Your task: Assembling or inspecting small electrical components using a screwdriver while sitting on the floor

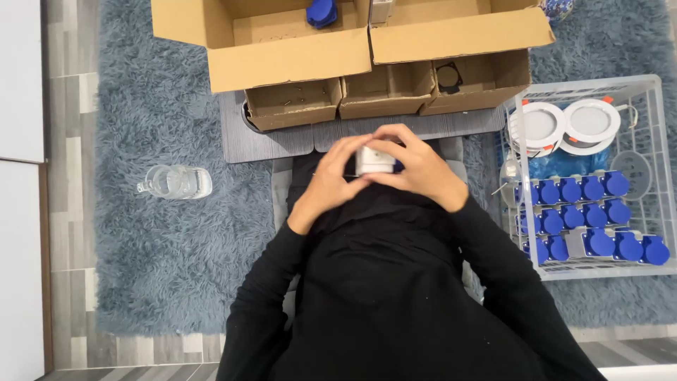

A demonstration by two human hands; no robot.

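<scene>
Head view: a small white boxy plastic part (374,159) sits over the lap, between both hands.
Left hand (330,180): fingers curled, gripping the part's left side.
Right hand (422,169): wrapped over its right side.
Around: three small open cardboard boxes (388,92) ahead; white wire basket (652,127) on the right with blue round caps (596,215) and two white round lamps (564,125); one clear plastic bottle (176,182) lying on the grey shaggy rug (169,247).

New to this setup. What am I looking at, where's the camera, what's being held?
One picture, from a camera worn on a person's head, looking down at their lap. No robot: the left hand and right hand are bare, in black sleeves. Together they hold a small white part; what it is exactly is too covered to tell. Ahead sit open cardboard boxes on a grey board. On the person's right, a white wire basket holds rows of blue caps and round white lights. On the left, a clear bottle lies on the shaggy blue-grey rug.
</scene>
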